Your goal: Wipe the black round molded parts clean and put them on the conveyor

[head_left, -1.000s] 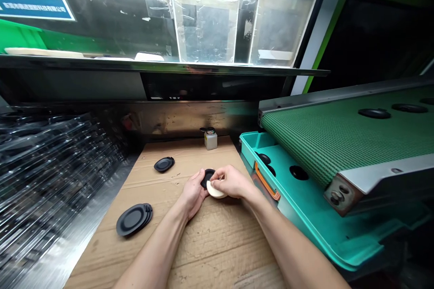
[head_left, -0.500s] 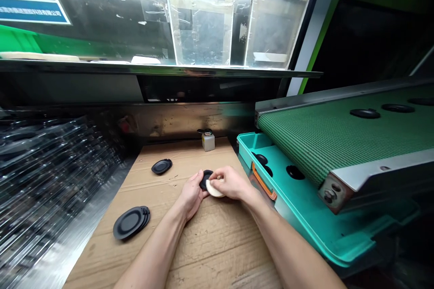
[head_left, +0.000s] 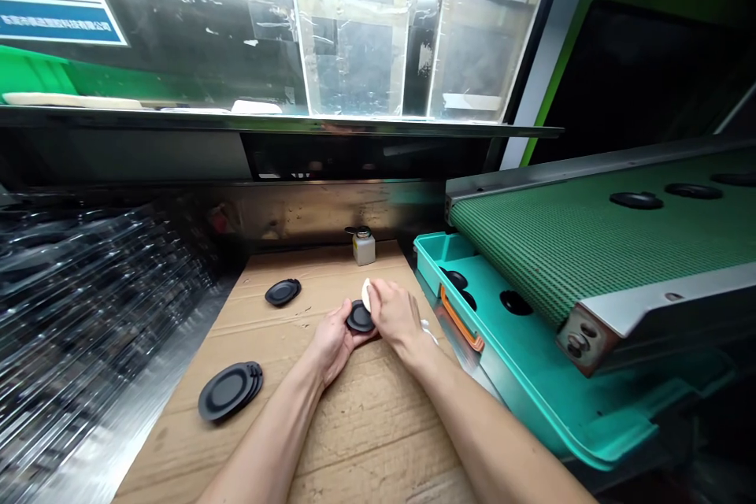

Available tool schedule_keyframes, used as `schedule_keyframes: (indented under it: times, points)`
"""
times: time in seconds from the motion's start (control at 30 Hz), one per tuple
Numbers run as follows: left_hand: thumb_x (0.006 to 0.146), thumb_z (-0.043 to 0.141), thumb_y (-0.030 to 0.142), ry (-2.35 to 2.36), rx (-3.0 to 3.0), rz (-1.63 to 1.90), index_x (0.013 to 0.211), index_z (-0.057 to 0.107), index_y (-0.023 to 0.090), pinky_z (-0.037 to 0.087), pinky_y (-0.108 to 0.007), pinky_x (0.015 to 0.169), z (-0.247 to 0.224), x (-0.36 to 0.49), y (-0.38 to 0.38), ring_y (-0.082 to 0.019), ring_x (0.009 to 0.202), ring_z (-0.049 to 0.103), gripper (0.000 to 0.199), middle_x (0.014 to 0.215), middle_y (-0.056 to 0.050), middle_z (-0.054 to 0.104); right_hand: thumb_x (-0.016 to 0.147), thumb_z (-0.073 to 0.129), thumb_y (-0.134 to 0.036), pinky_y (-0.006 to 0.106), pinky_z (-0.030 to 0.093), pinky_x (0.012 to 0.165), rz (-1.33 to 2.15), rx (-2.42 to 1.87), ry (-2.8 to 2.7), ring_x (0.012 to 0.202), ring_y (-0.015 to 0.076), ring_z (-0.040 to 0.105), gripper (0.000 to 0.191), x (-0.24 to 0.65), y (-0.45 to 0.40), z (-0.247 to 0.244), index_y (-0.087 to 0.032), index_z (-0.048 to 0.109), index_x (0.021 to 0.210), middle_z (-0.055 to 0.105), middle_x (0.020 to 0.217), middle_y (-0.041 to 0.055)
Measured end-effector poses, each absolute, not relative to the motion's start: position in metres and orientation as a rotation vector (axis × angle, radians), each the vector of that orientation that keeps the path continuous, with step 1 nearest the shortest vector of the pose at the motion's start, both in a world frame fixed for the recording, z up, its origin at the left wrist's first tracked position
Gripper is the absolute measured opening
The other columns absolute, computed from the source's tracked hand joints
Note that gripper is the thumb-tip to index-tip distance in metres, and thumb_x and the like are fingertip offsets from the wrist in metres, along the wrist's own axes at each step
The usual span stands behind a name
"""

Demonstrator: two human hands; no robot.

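My left hand (head_left: 334, 342) holds a round black disc (head_left: 360, 316) over the cardboard sheet (head_left: 366, 425), thumb on its left rim and fingers beneath. My right hand (head_left: 394, 313) is closed on a white pad (head_left: 366, 295), which stands tilted at the disc's upper right edge. To the left lie two groups of black discs: a small one (head_left: 282, 291) farther back and a larger overlapping stack (head_left: 229, 391) nearer me. A small white bottle (head_left: 364, 246) stands at the back of the cardboard.
On the right, a teal bin (head_left: 520, 362) holding several black discs sits under the end of a green conveyor belt (head_left: 561, 236), with more discs on the belt (head_left: 636, 200). Stacked clear plastic trays (head_left: 88, 315) fill the left side. A metal ledge (head_left: 354, 126) crosses behind.
My right hand has turned, and the white pad has moved from the disc's lower right to its upper right edge, now tilted up. More of the disc's face shows.
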State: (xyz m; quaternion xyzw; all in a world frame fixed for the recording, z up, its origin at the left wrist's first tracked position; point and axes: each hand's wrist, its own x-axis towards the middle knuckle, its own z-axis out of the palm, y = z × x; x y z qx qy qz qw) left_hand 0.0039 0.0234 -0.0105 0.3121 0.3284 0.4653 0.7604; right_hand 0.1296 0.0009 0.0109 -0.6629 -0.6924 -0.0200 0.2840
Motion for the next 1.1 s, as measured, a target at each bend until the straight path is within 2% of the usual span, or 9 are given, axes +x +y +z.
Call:
schedule_keyframes:
  times: [0.1, 0.27, 0.37, 0.5, 0.6, 1.0, 1.1]
  points:
    - [0.091, 0.049, 0.023, 0.721, 0.672, 1.058, 0.09, 0.062, 0.01, 0.057, -0.036, 0.075, -0.011, 0.004, 0.023, -0.017, 0.073, 0.066, 0.018, 0.082, -0.011, 0.07, 0.097, 0.032, -0.041, 0.024, 0.032, 0.064, -0.025, -1.704, -1.925, 0.079, 0.015, 0.06, 0.03, 0.126, 0.0, 0.011, -0.027, 0.058, 0.1, 0.066, 0.09, 0.0013]
    - [0.091, 0.048, 0.025, 0.712, 0.706, 1.028, 0.092, 0.063, 0.009, 0.056, -0.042, 0.078, -0.01, 0.004, 0.023, -0.021, 0.079, 0.067, 0.021, 0.088, -0.014, 0.07, 0.098, 0.031, -0.039, 0.024, 0.032, 0.064, -0.025, -1.795, -1.833, 0.079, 0.0152, 0.061, 0.031, 0.127, -0.001, 0.011, -0.026, 0.058, 0.103, 0.066, 0.09, 0.0026]
    - [0.09, 0.05, 0.023, 0.693, 0.725, 1.048, 0.094, 0.063, 0.01, 0.056, -0.041, 0.08, -0.009, 0.003, 0.022, -0.02, 0.081, 0.067, 0.018, 0.089, -0.013, 0.07, 0.097, 0.031, -0.042, 0.024, 0.031, 0.064, -0.019, -1.698, -1.921, 0.079, 0.015, 0.06, 0.031, 0.128, -0.001, 0.012, -0.027, 0.059, 0.1, 0.067, 0.089, 0.0013]
    - [0.09, 0.051, 0.024, 0.693, 0.759, 1.028, 0.096, 0.064, 0.009, 0.056, -0.042, 0.08, -0.009, 0.003, 0.021, -0.021, 0.082, 0.067, 0.021, 0.091, -0.014, 0.07, 0.098, 0.031, -0.04, 0.024, 0.031, 0.064, -0.019, -1.789, -1.802, 0.079, 0.0152, 0.061, 0.033, 0.131, -0.001, 0.013, -0.025, 0.06, 0.095, 0.067, 0.087, 0.0024]
    - [0.09, 0.051, 0.022, 0.702, 0.746, 1.072, 0.096, 0.064, 0.009, 0.056, -0.041, 0.08, -0.01, 0.003, 0.022, -0.02, 0.082, 0.067, 0.019, 0.094, -0.014, 0.07, 0.097, 0.031, -0.043, 0.024, 0.031, 0.063, 0.022, -1.713, -1.862, 0.078, 0.0152, 0.061, 0.033, 0.133, -0.002, 0.012, -0.027, 0.06, 0.097, 0.069, 0.087, 0.0006]
    - [0.094, 0.04, 0.021, 0.693, 0.562, 1.157, 0.102, 0.063, 0.008, 0.056, -0.044, 0.087, -0.005, 0.001, 0.022, -0.025, 0.101, 0.065, 0.027, 0.108, -0.017, 0.068, 0.097, 0.023, -0.049, 0.026, 0.035, 0.061, -0.057, -1.949, -1.792, 0.069, 0.0179, 0.063, 0.044, 0.124, -0.005, 0.011, -0.027, 0.06, 0.096, 0.07, 0.08, 0.0043]
    - [0.094, 0.039, 0.021, 0.693, 0.517, 1.159, 0.105, 0.063, 0.008, 0.055, -0.04, 0.088, -0.004, 0.0, 0.023, -0.025, 0.103, 0.065, 0.03, 0.107, -0.018, 0.068, 0.096, 0.025, -0.049, 0.026, 0.038, 0.065, -0.068, -1.884, -1.882, 0.071, 0.0183, 0.064, 0.042, 0.118, -0.006, 0.012, -0.028, 0.061, 0.101, 0.07, 0.081, 0.0054]
